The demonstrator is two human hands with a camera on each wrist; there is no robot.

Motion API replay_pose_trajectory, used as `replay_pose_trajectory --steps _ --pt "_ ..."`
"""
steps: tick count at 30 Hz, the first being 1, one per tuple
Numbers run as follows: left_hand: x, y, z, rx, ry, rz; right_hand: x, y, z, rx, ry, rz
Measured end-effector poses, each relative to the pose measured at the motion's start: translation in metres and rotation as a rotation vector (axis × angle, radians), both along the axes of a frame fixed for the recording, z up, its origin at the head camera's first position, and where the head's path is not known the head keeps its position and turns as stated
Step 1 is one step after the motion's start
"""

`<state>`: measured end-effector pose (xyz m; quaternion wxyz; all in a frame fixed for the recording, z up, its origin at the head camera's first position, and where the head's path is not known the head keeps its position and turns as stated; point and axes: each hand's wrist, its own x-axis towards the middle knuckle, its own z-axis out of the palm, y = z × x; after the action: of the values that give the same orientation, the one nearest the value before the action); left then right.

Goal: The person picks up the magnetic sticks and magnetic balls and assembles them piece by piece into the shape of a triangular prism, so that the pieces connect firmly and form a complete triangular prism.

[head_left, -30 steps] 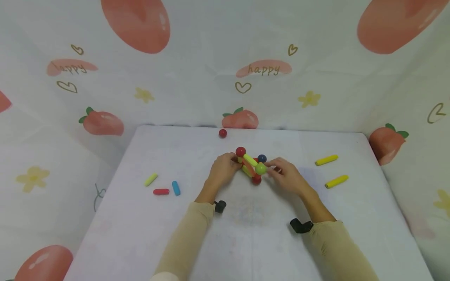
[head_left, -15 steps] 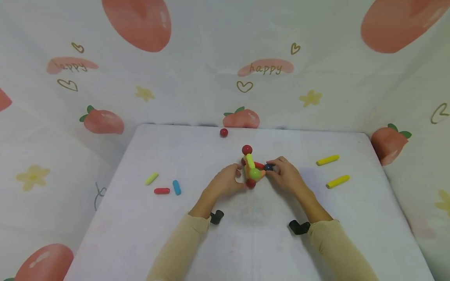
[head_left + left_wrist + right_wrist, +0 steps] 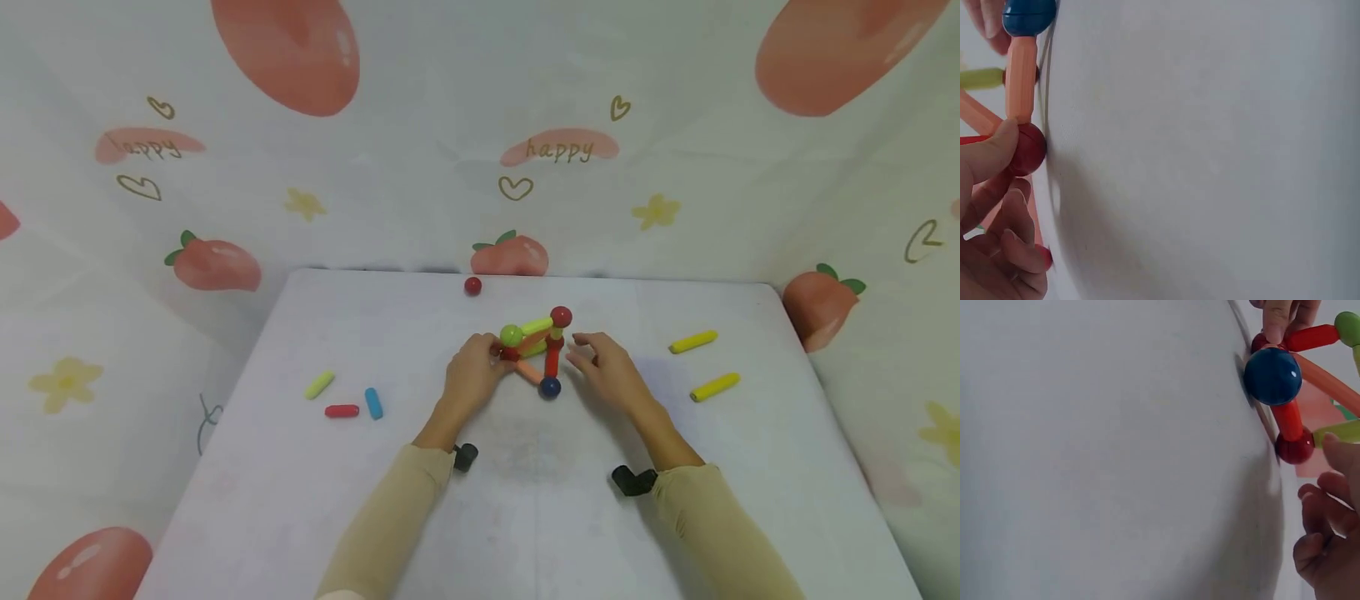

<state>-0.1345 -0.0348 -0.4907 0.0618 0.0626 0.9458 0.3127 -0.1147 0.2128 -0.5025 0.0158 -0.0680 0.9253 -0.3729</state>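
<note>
A frame of coloured rods and balls stands mid-table, with a dark blue ball (image 3: 550, 388) at its near corner. A green ball (image 3: 512, 336) and a red ball (image 3: 561, 317) sit on its top, joined by a yellow-green rod (image 3: 537, 326). My left hand (image 3: 472, 373) pinches a lower red ball (image 3: 1030, 150) at the left corner, thumb at the end of an orange rod (image 3: 1021, 78). On the other side my right hand (image 3: 609, 371) has its fingers apart and loosely bent, beside the right lower red ball (image 3: 1295, 446). A red rod (image 3: 552, 362) links that ball to the blue one.
A loose red ball (image 3: 472, 286) lies by the back edge. To the left are a yellow-green rod (image 3: 319, 385), a red rod (image 3: 342, 411) and a blue rod (image 3: 373, 403). Two yellow rods (image 3: 693, 342) lie at the right. A patterned cloth (image 3: 420, 167) hangs behind the table.
The frame has been turned round: its blue ball went from the right side to the near corner, its green ball to the left. My right hand has let go of the blue ball.
</note>
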Motion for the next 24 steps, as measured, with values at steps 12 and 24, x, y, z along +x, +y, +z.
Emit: replay_pose_trajectory --steps 12,24 --pt "-0.007 -0.011 0.017 0.046 -0.044 -0.006 -0.01 -0.002 -0.006 0.015 0.022 0.028" --pt "0.023 -0.151 0.038 -0.039 0.032 0.122 -0.001 0.001 -0.005 0.04 0.068 -0.011"
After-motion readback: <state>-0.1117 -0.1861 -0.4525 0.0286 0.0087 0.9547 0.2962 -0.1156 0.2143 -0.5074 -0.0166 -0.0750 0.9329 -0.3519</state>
